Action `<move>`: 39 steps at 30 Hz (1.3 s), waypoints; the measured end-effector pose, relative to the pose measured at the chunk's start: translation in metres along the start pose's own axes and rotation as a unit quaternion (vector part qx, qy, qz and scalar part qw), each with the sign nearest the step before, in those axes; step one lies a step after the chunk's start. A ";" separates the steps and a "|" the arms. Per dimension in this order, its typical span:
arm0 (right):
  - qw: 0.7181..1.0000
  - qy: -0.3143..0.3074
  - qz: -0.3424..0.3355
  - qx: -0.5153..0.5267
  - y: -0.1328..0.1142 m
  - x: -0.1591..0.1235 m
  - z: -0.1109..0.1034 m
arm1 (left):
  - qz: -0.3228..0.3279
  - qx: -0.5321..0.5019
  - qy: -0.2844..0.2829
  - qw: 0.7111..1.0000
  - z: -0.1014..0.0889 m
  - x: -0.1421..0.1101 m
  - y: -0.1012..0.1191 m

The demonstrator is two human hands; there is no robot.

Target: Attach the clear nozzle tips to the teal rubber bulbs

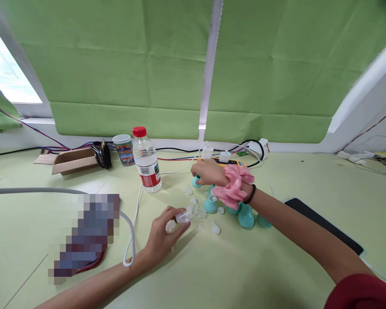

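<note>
My left hand (167, 229) is closed in a pinch on a clear plastic tube-like piece (184, 216), held low over the table. Farther back, my right hand (209, 172) curls its fingers over a small teal bulb (197, 182); its fingertips are partly hidden. A pink scrunchie and a black band circle that wrist. Below it stands another teal bulb (210, 205), and a larger one (246, 216) lies beside my right forearm, which covers part of the group. Small white and clear pieces are scattered between the hands, among them a white teardrop-shaped piece (216, 228).
A red-capped water bottle (147, 165) and a printed tub (124, 150) stand behind my left hand. Left of them sits an open cardboard box (75, 162). A power strip (231, 163) with cables lies at the back. A black flat device (324, 225) rests at right.
</note>
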State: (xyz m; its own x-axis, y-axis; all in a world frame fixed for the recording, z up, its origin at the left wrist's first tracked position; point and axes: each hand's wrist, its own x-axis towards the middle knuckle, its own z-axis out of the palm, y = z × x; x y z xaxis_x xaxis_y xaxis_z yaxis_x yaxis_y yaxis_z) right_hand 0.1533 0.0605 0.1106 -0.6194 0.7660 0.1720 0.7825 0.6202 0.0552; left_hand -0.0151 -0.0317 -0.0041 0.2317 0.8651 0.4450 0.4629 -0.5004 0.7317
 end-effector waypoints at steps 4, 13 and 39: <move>0.997 0.054 -0.050 0.014 -0.021 -0.025 -0.027 | -0.060 -0.056 0.056 0.995 -0.001 -0.002 -0.003; 0.955 0.098 -0.098 0.262 -0.080 -0.079 0.071 | -0.008 -0.099 0.028 0.995 0.000 -0.010 -0.004; 0.901 0.025 -0.124 0.415 -0.039 -0.072 0.044 | 0.065 0.087 -0.053 0.993 0.001 -0.002 0.011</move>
State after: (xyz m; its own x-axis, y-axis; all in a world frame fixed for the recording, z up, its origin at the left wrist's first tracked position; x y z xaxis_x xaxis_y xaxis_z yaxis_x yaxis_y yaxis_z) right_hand 0.1649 -0.0110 0.0524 -0.7482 0.5909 0.3017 0.2894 0.6998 -0.6531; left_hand -0.0094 -0.0389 0.0027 0.3842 0.7970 0.4660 0.5611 -0.6024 0.5677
